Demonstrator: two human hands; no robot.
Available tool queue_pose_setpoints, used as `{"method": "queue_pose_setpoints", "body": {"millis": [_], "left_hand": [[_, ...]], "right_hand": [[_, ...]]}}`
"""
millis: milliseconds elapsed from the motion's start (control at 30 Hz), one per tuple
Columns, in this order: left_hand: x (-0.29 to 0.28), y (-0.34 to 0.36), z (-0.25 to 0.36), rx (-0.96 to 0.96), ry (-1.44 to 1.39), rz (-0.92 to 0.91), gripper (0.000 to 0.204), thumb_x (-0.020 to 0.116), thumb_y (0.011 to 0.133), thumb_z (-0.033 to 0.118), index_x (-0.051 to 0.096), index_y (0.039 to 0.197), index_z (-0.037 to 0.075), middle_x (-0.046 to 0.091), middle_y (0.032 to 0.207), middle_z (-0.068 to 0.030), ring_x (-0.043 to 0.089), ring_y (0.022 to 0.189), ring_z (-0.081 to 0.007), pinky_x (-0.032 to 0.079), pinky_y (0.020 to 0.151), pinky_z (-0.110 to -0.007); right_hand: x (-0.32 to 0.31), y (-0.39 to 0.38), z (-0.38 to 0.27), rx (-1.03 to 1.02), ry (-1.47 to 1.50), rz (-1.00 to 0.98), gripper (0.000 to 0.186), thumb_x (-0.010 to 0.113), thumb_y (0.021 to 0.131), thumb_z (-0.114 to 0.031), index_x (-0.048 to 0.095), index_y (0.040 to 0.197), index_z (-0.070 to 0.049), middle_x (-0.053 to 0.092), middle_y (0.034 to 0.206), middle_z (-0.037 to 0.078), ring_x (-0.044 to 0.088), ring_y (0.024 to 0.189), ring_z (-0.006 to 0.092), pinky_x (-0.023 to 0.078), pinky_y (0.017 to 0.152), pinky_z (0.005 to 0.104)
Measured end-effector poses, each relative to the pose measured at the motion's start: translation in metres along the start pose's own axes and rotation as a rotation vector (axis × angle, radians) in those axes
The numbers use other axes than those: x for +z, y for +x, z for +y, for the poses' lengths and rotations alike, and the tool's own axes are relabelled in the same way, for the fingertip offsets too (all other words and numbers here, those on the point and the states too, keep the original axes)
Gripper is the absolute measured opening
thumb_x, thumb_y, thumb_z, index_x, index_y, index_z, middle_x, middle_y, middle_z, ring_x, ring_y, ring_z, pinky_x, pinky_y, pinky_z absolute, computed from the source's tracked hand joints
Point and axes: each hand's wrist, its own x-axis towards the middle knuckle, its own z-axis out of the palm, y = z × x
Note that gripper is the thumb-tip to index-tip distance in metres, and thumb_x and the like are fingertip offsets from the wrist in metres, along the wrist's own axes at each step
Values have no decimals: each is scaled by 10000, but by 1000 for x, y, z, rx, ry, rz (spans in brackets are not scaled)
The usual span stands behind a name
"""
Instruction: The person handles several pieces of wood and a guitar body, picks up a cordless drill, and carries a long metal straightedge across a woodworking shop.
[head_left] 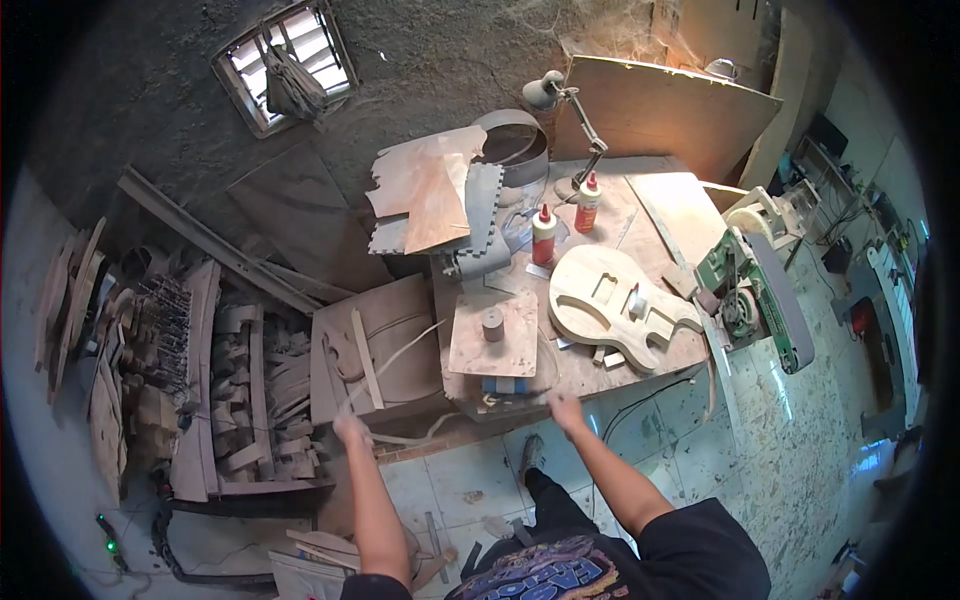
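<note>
My left hand (354,430), fingers curled round a thin pale flexible strip (403,350), is at the front of a tilted board (400,305) on the left. My right hand (564,411) is closed at the workbench's front edge, on something too blurred to make out. It is just right of a square wooden jig (470,350) with an upright cylinder (492,325) on top and a blue block (506,385) beneath. An unfinished wooden guitar body (600,310) lies to the right, with a small pale object (636,300) on it.
Two glue bottles (543,240), a desk lamp (543,90) and stacked sheets (425,180) sit at the bench's back. A green belt sander (765,300) stands right. Wood scraps (270,390) fill racks at left. Cables (640,400) hang over the tiled floor (460,480).
</note>
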Motion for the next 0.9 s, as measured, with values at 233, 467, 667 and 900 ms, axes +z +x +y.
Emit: {"method": "queue_pose_setpoints", "body": {"millis": [233,467,667,900], "left_hand": [[-112,-167,-171,-462,-112,-461,216,471,995,273,534,847,129,451,651,28,425,555,-110,369,501,-280],[-43,-268,-169,-557,-162,-800,137,445,1001,223,471,929,110,467,710,-19,483,629,-162,441,605,-302],[-9,-277,-146,-557,261,-1138,194,394,999,231,465,875,99,470,711,-20,461,595,-143,430,545,-302],[91,-275,-131,196,853,-1583,321,396,974,270,568,917,5,598,861,-123,570,780,-258,457,733,-361]], "right_hand": [[107,-147,23,637,-114,-899,681,455,883,-681,673,1087,-70,685,988,115,636,824,172,516,689,371],[130,-181,69,1059,778,-1283,719,290,845,-804,551,707,-148,468,509,-43,465,441,132,423,493,297],[25,-206,-27,868,615,-993,626,299,919,-710,557,734,-170,482,583,-31,453,520,107,395,527,246],[7,-117,-22,-104,254,-408,332,508,954,-386,562,790,-103,494,694,-8,438,542,89,409,510,260]]}}
